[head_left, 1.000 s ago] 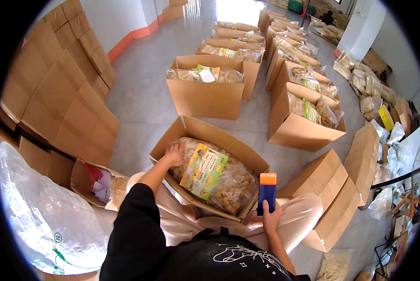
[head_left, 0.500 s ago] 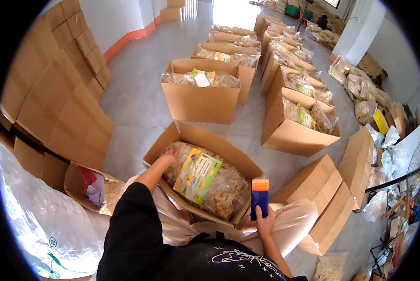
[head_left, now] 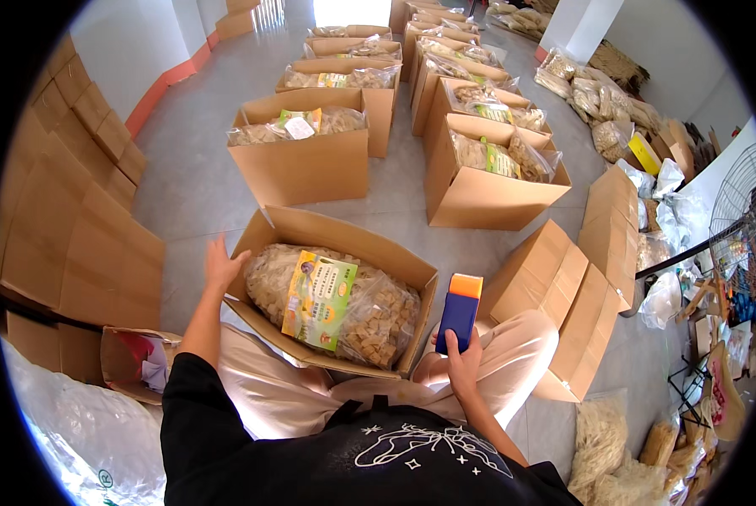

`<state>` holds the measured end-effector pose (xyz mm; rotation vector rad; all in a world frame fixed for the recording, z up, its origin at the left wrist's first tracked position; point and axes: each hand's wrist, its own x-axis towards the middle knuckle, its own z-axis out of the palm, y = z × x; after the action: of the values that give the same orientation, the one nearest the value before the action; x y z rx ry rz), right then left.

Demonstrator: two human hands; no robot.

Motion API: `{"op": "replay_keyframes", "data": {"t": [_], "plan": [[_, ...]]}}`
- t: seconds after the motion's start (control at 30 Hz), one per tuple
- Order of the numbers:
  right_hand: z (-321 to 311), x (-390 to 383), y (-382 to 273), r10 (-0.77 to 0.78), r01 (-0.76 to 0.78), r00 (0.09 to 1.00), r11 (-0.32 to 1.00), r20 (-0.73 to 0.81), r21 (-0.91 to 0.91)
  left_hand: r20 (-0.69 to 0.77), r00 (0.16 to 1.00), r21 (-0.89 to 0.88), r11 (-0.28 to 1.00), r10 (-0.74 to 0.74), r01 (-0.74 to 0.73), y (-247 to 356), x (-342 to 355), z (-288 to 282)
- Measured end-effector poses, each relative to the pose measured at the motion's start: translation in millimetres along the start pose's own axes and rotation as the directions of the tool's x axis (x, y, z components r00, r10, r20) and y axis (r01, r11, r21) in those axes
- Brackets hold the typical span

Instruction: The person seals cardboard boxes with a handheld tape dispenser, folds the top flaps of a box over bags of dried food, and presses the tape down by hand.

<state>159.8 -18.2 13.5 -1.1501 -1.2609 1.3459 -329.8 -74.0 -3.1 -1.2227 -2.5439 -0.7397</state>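
Note:
Between my legs stands an open cardboard box [head_left: 344, 234]. Inside lie clear plastic bags of tan, chip-like pieces [head_left: 381, 325], with a green and yellow printed packet [head_left: 319, 300] on top. Just outside the box's left edge is my left hand [head_left: 224, 263], its fingers spread and slightly blurred, holding nothing. My right hand [head_left: 464, 358] grips the lower end of a dark blue, block-shaped thing with an orange end [head_left: 458, 314]. It is held upright at the right of the box, above my knee; its exact kind is unclear.
Ahead, two rows of open cartons [head_left: 306, 173] hold similar bags. Closed cartons [head_left: 530, 278] lie to my right, near a black wire fan [head_left: 739, 207]. Flattened cardboard [head_left: 83, 228], a small carton with papers [head_left: 129, 371] and a plastic-wrapped bundle [head_left: 83, 430] are on the left.
My left hand has lifted off the bag and moved left, out past the box's edge. The blue and orange thing stays in my right hand, now tilted slightly. The view has shifted right.

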Motion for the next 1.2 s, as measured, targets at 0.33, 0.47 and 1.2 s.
{"op": "replay_keyframes", "data": {"t": [0.33, 0.47, 1.2], "plan": [[10.8, 25.6, 39.7, -0.054, 0.024, 0.998, 0.825, -0.038, -0.564, 0.451, 0.871, 0.251, 0.964, -0.194, 0.085, 21.4, -4.8, -8.5], [23.1, 33.5, 17.8, 0.191, -0.202, 0.978, 0.771, -0.083, -0.604, 0.401, 0.911, 0.247, 0.969, -0.099, -0.003, 35.5, -1.2, -18.3], [5.8, 10.2, 24.4, 0.116, -0.103, 0.993, 0.903, 0.006, -0.417, 0.369, 0.897, 0.159, 0.967, -0.244, 0.197, 26.9, 10.4, 9.8]]}}
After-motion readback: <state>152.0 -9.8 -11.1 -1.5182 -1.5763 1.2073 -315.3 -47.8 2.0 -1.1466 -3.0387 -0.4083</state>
